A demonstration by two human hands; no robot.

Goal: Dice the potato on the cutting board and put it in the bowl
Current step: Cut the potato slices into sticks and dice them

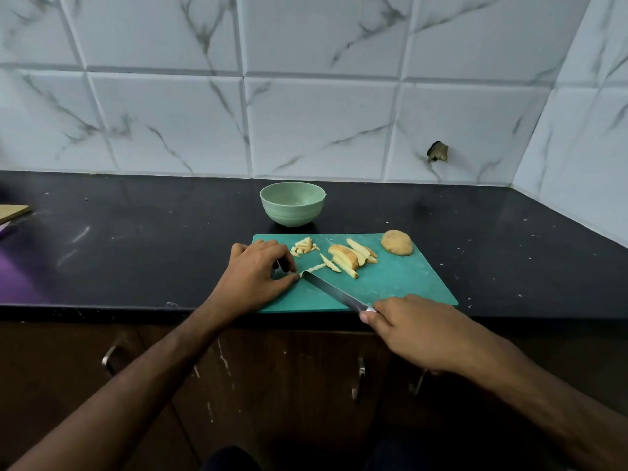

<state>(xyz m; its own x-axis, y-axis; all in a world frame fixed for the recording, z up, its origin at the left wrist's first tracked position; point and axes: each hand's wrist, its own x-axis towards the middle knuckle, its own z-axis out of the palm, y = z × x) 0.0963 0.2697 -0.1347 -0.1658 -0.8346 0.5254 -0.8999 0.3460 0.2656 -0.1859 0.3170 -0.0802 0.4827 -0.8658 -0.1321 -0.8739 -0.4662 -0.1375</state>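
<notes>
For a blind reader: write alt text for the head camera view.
A left hand steadies a potato strip on a green cutting board while the right hand cuts it with a knife. Diced bits, strips and an uncut half lie nearby; an empty bowl sits behind.

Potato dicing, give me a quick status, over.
Left hand pins a potato strip; right hand grips the knife, blade at the strip. Small diced pile, more strips, one uncut half on board. Bowl empty. Nothing blocking.

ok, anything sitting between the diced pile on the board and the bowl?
Nothing visible. The diced pile lies at the cutting board's far edge, and the bowl stands on the counter just beyond it, with only bare board and counter between them.
</notes>
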